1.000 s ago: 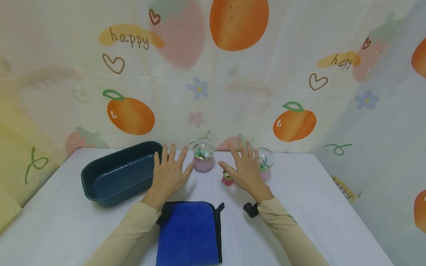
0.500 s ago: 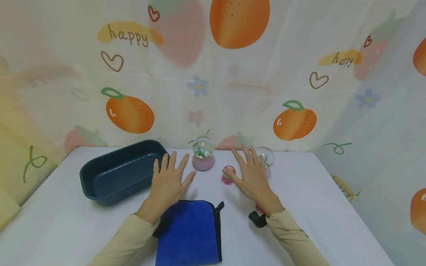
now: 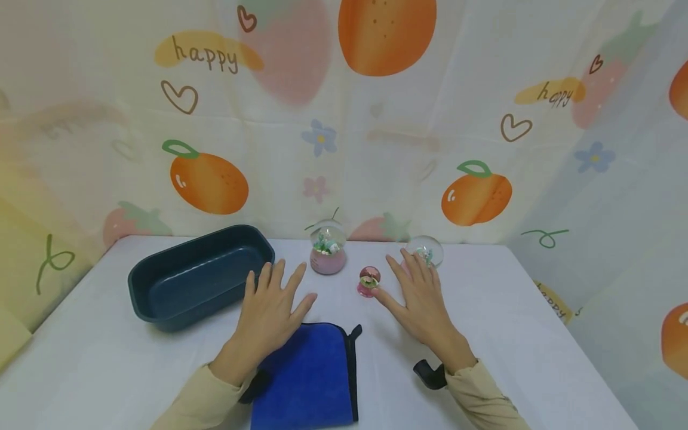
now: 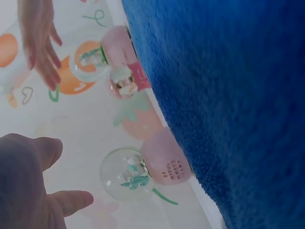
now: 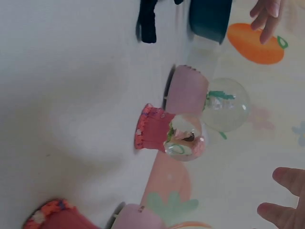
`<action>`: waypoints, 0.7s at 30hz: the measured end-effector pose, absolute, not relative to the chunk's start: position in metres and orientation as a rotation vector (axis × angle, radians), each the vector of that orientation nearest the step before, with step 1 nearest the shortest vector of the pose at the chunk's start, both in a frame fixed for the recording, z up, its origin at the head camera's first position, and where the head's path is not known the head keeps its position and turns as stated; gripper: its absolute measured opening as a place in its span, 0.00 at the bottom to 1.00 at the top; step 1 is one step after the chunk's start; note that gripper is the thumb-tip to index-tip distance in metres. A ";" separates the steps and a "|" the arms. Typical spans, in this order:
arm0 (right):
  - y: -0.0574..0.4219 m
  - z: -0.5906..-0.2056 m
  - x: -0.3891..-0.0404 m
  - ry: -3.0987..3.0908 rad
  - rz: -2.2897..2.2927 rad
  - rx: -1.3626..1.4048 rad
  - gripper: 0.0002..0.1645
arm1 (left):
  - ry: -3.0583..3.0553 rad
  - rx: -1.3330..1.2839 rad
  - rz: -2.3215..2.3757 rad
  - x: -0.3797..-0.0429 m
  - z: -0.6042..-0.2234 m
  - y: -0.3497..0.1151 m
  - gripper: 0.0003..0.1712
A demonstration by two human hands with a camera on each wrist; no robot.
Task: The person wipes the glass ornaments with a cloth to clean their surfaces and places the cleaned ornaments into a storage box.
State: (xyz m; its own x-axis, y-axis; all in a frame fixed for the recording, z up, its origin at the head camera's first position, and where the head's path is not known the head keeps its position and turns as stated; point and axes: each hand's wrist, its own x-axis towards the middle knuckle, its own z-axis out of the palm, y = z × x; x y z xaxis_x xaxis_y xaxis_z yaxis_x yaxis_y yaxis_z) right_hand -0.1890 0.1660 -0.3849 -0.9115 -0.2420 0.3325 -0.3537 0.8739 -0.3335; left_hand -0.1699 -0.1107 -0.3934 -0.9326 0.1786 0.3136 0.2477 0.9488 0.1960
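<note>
My left hand (image 3: 269, 316), fingers spread, hovers above the table between the dark teal tub (image 3: 201, 278) and the folded blue cloth (image 3: 309, 376). My right hand (image 3: 424, 304), also spread and holding nothing, partly covers a pink-based snow globe (image 3: 426, 249). A second pink-based snow globe (image 3: 328, 248) stands upright between the hands, further back. In front of it is a small red-based snow globe (image 3: 368, 282), close to the right thumb in the head view. Another red base (image 5: 62, 215) shows at the right wrist view's lower corner; the right hand hides it in the head view.
The white-covered table (image 3: 516, 334) ends at a patterned fabric backdrop (image 3: 376, 149) just behind the snow globes. The cloth has black trim and a loop (image 3: 356, 331) at its right corner. Black wrist-camera mounts (image 3: 430, 375) stick out below the wrists.
Both hands have drawn back towards me, the right one also shifting right. The small red-based globe has come into full view. Objects on the table have stayed in place.
</note>
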 end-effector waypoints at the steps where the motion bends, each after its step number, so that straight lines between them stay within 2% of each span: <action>1: 0.167 -0.386 -0.188 -2.754 0.572 0.457 0.44 | -2.802 -0.320 -0.326 -0.168 -0.394 -0.111 0.36; 14: 0.185 -0.402 -0.174 -2.692 0.552 0.525 0.44 | -2.834 -0.351 -0.336 -0.151 -0.397 -0.113 0.36; 21: 0.202 -0.407 -0.176 -2.614 0.631 0.690 0.47 | -2.875 -0.415 -0.361 -0.148 -0.396 -0.113 0.35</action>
